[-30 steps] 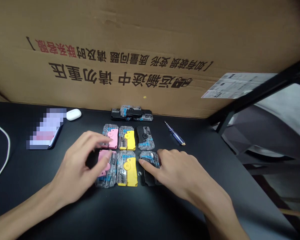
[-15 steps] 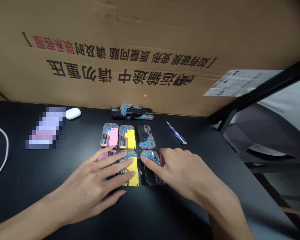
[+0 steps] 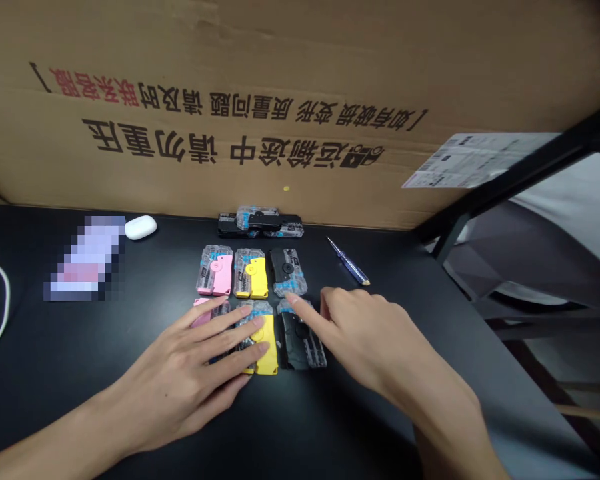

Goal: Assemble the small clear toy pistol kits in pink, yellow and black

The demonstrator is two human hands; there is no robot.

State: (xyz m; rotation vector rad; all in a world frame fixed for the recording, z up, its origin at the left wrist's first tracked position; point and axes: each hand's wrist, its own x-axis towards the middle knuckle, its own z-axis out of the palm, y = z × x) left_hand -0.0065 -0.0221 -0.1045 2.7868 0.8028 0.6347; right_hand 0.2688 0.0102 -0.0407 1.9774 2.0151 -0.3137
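Note:
Two rows of flat clear-plastic pieces with coloured bodies lie on the black table. In the far row are a pink piece, a yellow piece and a black piece. My left hand rests with fingers spread over the near pink piece and the near yellow piece, partly covering both. My right hand is beside the near black piece. Its thumb reaches left to that piece's top edge, the other fingers curl under, and nothing shows between them.
Several more black and clear pieces are piled against a large cardboard box. A small screwdriver lies at right. A white rounded case, a blurred-out flat object and a white cable are at left.
My right thumb has moved up off the middle of the near black piece, which is now more exposed. The left hand stays over the pink and yellow pieces. The view has shifted slightly.

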